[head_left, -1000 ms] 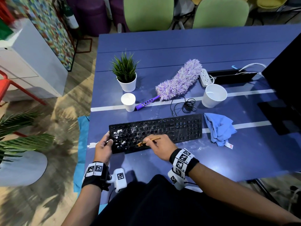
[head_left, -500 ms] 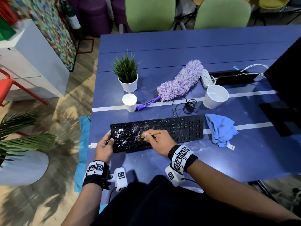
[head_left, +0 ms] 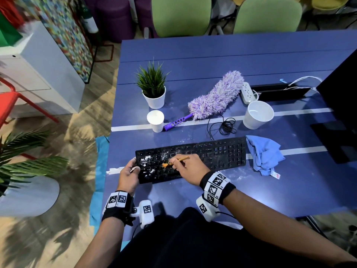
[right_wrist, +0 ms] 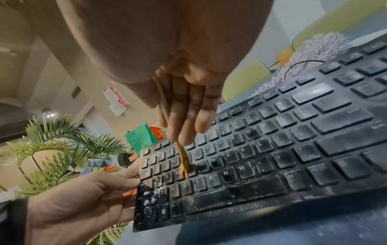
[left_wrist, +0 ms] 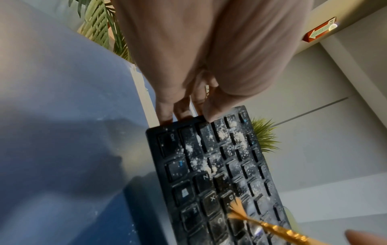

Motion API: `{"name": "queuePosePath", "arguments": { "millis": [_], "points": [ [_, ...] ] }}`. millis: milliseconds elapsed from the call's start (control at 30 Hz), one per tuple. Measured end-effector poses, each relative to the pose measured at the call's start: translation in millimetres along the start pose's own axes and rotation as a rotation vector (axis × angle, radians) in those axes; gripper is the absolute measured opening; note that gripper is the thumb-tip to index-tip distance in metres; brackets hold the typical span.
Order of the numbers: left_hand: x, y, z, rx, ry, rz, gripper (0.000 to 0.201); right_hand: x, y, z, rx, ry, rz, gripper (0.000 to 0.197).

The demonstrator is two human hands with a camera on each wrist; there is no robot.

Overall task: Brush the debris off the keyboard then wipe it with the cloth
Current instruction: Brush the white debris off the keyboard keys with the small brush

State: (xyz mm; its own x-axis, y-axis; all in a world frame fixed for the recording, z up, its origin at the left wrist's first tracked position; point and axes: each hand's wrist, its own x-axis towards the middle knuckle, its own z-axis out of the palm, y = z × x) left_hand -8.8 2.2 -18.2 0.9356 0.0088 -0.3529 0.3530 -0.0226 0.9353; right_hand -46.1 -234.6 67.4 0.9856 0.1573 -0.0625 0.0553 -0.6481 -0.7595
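Note:
A black keyboard (head_left: 212, 153) lies near the front edge of the blue table (head_left: 212, 55), its left keys dusted with white powder (head_left: 144, 159). My left hand (head_left: 128, 176) grips the keyboard's left end (left_wrist: 180, 131), thumb on top. My right hand (head_left: 190, 168) pinches a thin brush (head_left: 174, 161) with orange bristles (right_wrist: 183, 165) that touch the left-middle keys (left_wrist: 236, 208). A crumpled blue cloth (head_left: 264, 153) lies just right of the keyboard.
Behind the keyboard stand a paper cup (head_left: 155, 120), a potted plant (head_left: 153, 89), a purple duster (head_left: 214, 97), a coiled cable (head_left: 227, 126), a white cup (head_left: 257, 114) and a power strip (head_left: 248, 92). A dark monitor (head_left: 342, 101) fills the right side.
The brush has moved up the keyboard from its front rows toward the middle rows and slightly left. My left hand stays on the keyboard's left end.

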Motion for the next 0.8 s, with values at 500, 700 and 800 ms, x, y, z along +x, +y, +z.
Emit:
{"name": "queuePosePath", "arguments": {
  "millis": [500,700,800],
  "points": [
    [-2,-2,5,0.097,-0.085,0.044,0.044,-12,11,6,-0.056,0.014,0.038,0.037],
    [2,-7,4,0.149,-0.069,0.044,0.045,-10,14,5,-0.098,0.024,0.034,0.038],
    [6,-9,3,0.190,-0.080,0.054,0.044,-13,15,4,-0.028,0.152,-0.014,0.032]
  ]
}}
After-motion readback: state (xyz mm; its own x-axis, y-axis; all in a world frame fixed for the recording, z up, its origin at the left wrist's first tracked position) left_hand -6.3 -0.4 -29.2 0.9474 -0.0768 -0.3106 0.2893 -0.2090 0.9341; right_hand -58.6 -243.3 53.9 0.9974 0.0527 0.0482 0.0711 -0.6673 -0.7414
